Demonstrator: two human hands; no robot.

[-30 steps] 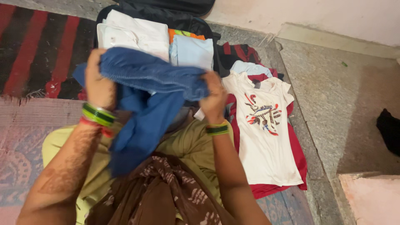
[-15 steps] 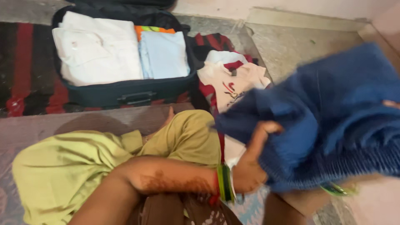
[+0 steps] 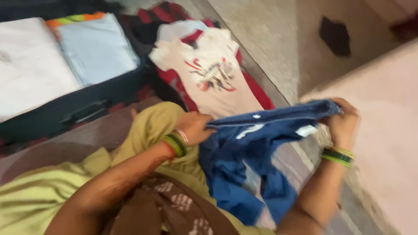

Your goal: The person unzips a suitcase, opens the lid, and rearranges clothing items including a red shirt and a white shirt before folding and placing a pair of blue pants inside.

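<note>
Left hand (image 3: 193, 127) closed on one end of crumpled blue cotton garment (image 3: 257, 152); right hand (image 3: 344, 122) pinches other end, cloth stretched between them, rest hanging over lap. Beyond left hand: white printed T-shirt (image 3: 209, 72) lying flat on red cloth (image 3: 257, 89). Farther left, open black suitcase (image 3: 87, 104) with folded clothes, edges blurred, possibly shirts.

Lighting: soft, even, warm indoor light, no glare, faint shadows only; quality: motion blur across the whole frame, heaviest on the open suitcase (image 3: 74, 109) at upper left and the floor (image 3: 278, 39) at top.
</note>
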